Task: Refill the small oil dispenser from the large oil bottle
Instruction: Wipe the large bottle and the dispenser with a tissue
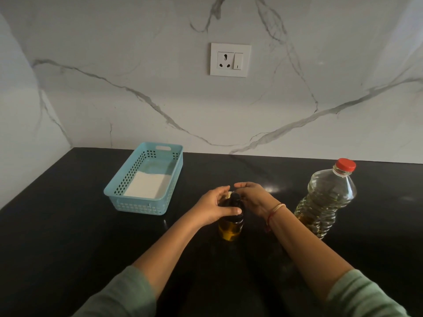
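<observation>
A glossy black worktop (68, 236) fills the lower half of the frame, carrying a light blue perforated basket (142, 207) at centre left, a small oil dispenser (230, 229) upright at centre, and a red-capped large oil bottle (325, 202) standing at right.

Left hand (215, 208) grips the small oil dispenser (230, 221); right hand (253, 197) holds its top.

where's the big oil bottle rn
In the head view the large oil bottle stands on the black counter at right, beside the right hand and small oil dispenser.
</observation>
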`<state>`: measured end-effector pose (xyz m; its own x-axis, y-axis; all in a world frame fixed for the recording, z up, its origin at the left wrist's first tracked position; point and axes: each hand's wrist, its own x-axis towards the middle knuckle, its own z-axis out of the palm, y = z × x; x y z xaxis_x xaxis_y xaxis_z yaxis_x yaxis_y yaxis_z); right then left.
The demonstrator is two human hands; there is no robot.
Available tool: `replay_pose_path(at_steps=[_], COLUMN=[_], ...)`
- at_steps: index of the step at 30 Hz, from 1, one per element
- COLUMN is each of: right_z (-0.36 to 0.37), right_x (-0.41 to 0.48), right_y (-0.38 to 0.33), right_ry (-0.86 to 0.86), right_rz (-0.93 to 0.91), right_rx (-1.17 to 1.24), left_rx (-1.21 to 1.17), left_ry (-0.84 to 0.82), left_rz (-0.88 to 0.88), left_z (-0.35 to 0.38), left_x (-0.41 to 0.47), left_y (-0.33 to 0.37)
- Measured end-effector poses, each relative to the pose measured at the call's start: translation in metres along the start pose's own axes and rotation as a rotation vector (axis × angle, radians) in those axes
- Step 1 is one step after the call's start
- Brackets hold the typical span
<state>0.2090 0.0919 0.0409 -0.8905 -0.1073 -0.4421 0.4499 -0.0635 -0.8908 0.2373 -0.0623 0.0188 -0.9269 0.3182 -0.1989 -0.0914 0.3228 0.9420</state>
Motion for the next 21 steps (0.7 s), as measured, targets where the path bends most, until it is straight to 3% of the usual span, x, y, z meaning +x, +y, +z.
replay_pose_path(at_steps=[12, 21], right_z=[-0.012, -0.021], right_x=[-0.020, -0.045], right_y=[-0.013, -0.008], right_ry=[0.051, 0.188], right_rz=[-0.131, -0.448], right_rx=[0.320, -0.157], left_rx=[0.040, -0.003], left_ry=[0.016, 0.145], left_rz=[0.036, 0.129], left_z=[0.003, 0.004], left_x=[-0.003, -0.019], left_y=[-0.003, -0.020])
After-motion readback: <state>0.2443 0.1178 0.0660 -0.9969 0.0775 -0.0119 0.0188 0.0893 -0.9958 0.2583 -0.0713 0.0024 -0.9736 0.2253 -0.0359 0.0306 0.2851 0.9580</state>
